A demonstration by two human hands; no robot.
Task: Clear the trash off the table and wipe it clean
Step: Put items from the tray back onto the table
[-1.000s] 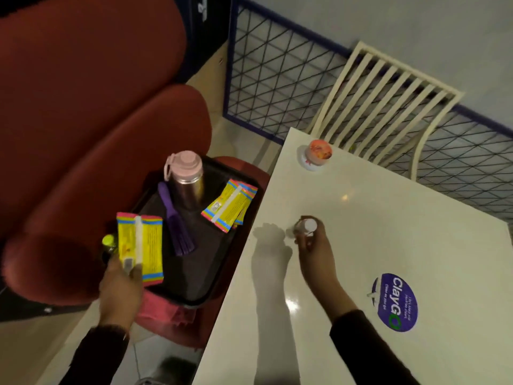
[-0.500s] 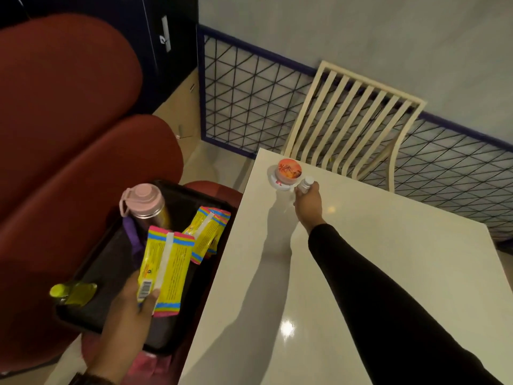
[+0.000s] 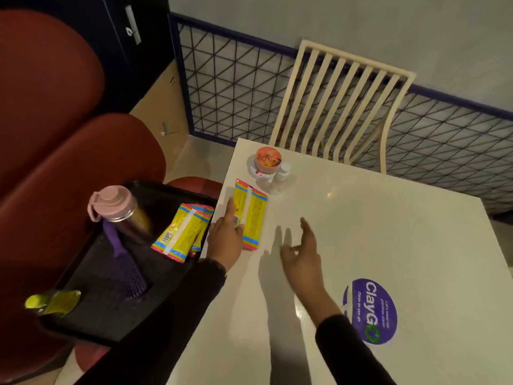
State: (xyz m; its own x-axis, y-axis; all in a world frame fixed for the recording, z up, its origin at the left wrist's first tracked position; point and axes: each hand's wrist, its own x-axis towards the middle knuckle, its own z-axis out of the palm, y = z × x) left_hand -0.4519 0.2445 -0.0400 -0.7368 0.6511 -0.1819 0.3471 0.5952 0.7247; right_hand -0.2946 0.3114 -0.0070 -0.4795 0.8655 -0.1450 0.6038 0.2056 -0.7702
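Observation:
A yellow snack packet (image 3: pixel 252 215) lies flat on the white table (image 3: pixel 361 245) near its left edge. My left hand (image 3: pixel 226 237) rests on the packet's left side with the index finger stretched along it. Just right of it, my right hand (image 3: pixel 301 252) hovers over the table, fingers loose, holding nothing. At the table's far left corner stand a round orange-lidded tub (image 3: pixel 267 162) and a small clear bottle with a white cap (image 3: pixel 281 177). Two more yellow packets (image 3: pixel 184 230) lie in the black tray (image 3: pixel 91 323) on the red seat.
The tray also holds a pink-lidded metal flask (image 3: pixel 119 212), a purple hairbrush (image 3: pixel 122 262) and a yellow-green wrapper (image 3: pixel 52 302). A cream slatted chair (image 3: pixel 341 104) stands behind the table. A purple sticker (image 3: pixel 370 309) marks the table at right. Red sofa cushions (image 3: pixel 63 168) fill the left.
My left hand carried the yellow packet from over the tray onto the table. My right hand set the small bottle beside the orange tub, let go and drew back.

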